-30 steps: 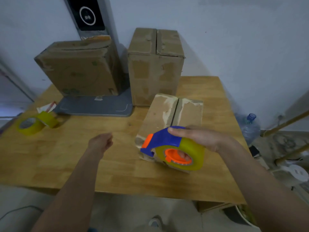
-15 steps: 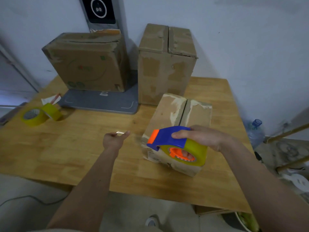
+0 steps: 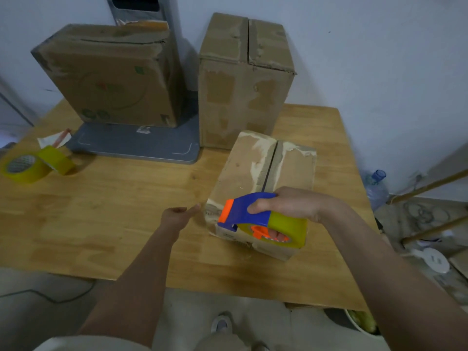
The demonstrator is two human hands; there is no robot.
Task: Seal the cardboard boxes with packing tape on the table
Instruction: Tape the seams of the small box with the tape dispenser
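Behind the near box — 2 taller boxes, spare tape rolls far left.

A: What's hidden?
B: The right hand and dispenser cover the near top of the small box; its fingers show only through the roll's core.
A: And the left hand?
B: Whether it pinches tape is too faint to tell.
A: Cut off?
B: The screen by the top edge, the worktop at the left.

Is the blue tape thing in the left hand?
No, the right hand grips the blue tape dispenser over the small box.
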